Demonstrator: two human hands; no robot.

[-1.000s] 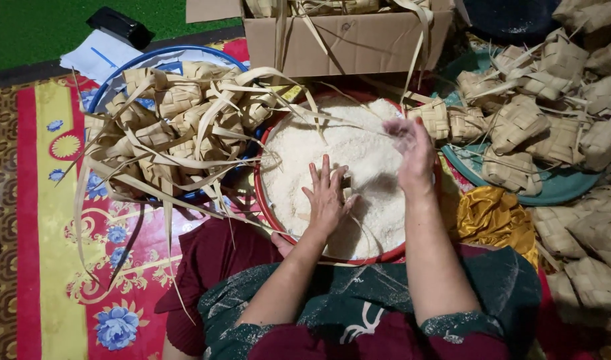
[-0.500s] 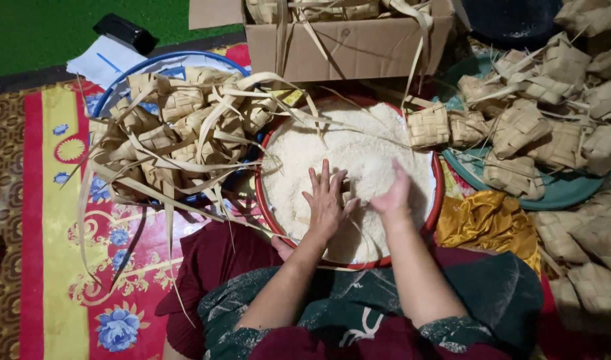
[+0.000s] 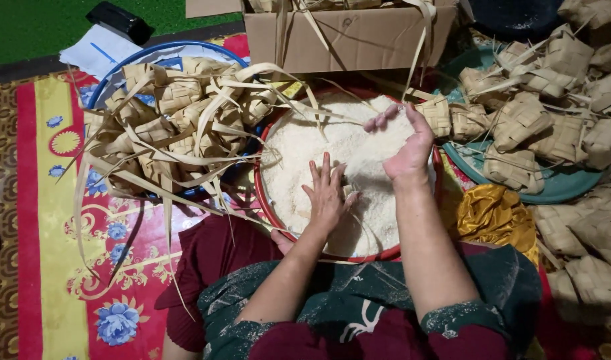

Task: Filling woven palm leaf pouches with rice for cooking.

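A red-rimmed basin full of white rice stands in front of my lap. My left hand lies on the rice with its fingers spread. It presses down on a small woven leaf pouch, of which only a corner shows by the thumb. My right hand is raised over the far right part of the rice. It is cupped, fingers curled together, and seems to carry a scoop of rice. Several woven pouches rest on the basin's far right rim, close to that hand.
A blue basin at the left holds a heap of empty woven pouches with long loose leaf strips. A teal tray at the right carries more pouches. A cardboard box stands behind the rice. A yellow cloth lies to the right.
My right hand came down from the far right rim into the rice beside my left hand, then rose again, cupped, toward the far right. My left hand stayed in place.
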